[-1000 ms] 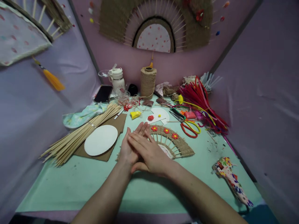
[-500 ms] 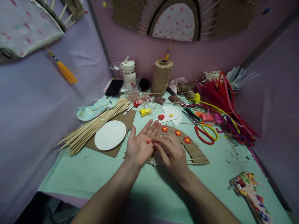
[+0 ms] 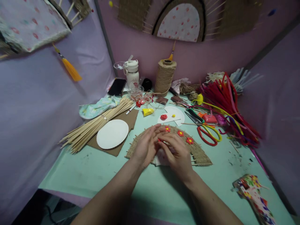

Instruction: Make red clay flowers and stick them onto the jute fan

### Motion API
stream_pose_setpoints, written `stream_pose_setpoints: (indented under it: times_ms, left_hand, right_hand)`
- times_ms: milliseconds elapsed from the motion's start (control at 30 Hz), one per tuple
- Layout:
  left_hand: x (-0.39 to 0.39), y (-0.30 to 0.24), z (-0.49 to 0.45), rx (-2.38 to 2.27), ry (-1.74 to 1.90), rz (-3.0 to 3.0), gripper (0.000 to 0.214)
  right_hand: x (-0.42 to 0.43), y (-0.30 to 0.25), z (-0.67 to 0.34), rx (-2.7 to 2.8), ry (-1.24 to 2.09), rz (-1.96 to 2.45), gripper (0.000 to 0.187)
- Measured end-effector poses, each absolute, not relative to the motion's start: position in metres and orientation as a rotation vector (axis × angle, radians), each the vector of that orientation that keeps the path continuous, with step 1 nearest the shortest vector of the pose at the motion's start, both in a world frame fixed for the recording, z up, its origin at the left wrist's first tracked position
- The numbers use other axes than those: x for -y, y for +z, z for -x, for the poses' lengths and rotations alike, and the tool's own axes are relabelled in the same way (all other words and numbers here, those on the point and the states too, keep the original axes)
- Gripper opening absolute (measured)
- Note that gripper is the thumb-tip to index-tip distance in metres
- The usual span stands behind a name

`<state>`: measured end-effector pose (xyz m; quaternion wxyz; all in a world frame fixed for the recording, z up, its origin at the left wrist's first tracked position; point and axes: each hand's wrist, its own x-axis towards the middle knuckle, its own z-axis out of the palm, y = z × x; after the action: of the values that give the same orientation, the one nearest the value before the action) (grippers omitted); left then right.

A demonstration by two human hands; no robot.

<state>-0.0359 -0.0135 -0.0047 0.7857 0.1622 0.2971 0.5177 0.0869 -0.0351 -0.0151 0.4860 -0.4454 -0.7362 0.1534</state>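
Note:
My left hand (image 3: pixel 146 146) is turned on its side, fingers stretched and slightly cupped, close against my right hand. With thumb and fingers pinched together, my right hand (image 3: pixel 180 153) holds a small red clay piece (image 3: pixel 159 140), mostly hidden between the two hands. Below them lies a fan-shaped woven twine panel (image 3: pixel 199 153) with thin sticks showing at its edges. Red clay flowers with yellow centres, one being this flower (image 3: pixel 180 133), sit along its upper band. Beyond it, a white paper disc (image 3: pixel 172 112) carries a red clay lump (image 3: pixel 163 117) and a tiny yellow ball (image 3: pixel 173 115).
Bundled bamboo sticks (image 3: pixel 98 125) and a white oval card (image 3: pixel 112 134) lie left on brown cardboard. Behind stand a twine spool (image 3: pixel 165 76) and white bottle (image 3: pixel 132 73). Scissors (image 3: pixel 207 136) and red pipe cleaners (image 3: pixel 220 97) lie right; a patterned glue gun (image 3: pixel 252 193) is front right.
My left palm, earlier facing up with a small red ball on it, has tilted inward towards my right fingers. The red piece now shows at the right fingertips. The view has shifted slightly.

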Motion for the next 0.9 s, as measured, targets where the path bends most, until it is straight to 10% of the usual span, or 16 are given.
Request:
stream_pose_setpoints:
  times_ms: [900]
  left_hand:
    - [0.008, -0.017, 0.039, -1.010, 1.072, -0.737, 0.030]
  right_hand:
    - [0.026, -0.012, -0.107, 1.937, 0.062, 1.195, 0.009]
